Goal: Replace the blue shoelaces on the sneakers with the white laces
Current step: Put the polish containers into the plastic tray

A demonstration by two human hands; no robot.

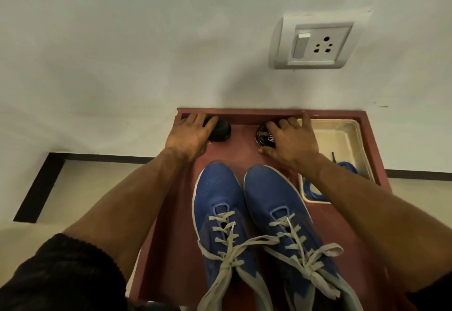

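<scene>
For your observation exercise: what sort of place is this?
Probably a room at home: a plain white wall with a switch socket, a small red table against it, and shoe-care things, a polish tin beside blue sneakers.
</scene>
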